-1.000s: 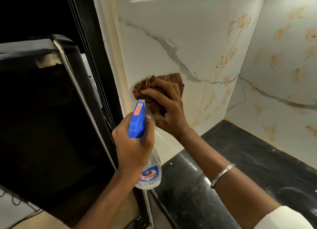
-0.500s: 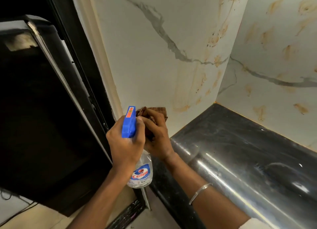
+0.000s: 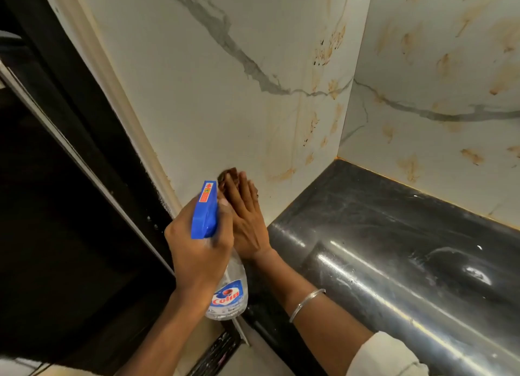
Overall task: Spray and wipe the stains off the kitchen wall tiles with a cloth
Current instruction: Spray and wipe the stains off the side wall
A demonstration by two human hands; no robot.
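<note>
Marble-look wall tiles [image 3: 213, 108] meet in a corner above a glossy black counter [image 3: 394, 249]. Orange-brown stains [image 3: 326, 54] streak both faces near that corner.

Risks, as I judge them:
- The brown cloth [image 3: 226, 175] sits low on the tile, near the counter's end. Most stains lie up and to the right, well apart from it. If I work only this patch, they remain.
- Flat fingers give no pinch on the cloth, so a hard stroke could let it slip and drop.
- The bottle's blue trigger head [image 3: 205, 209] is just beside my right knuckles. A squeeze now would probably wet my hand, not the tile.

My right hand [image 3: 247, 220] has its fingers straight and together, pressing the cloth against the wall. Only the cloth's upper edge shows past my fingertips.

My left hand [image 3: 197, 249] is wrapped round the neck of the spray bottle [image 3: 228, 296]. I cannot tell whether a finger is on the trigger.
</note>
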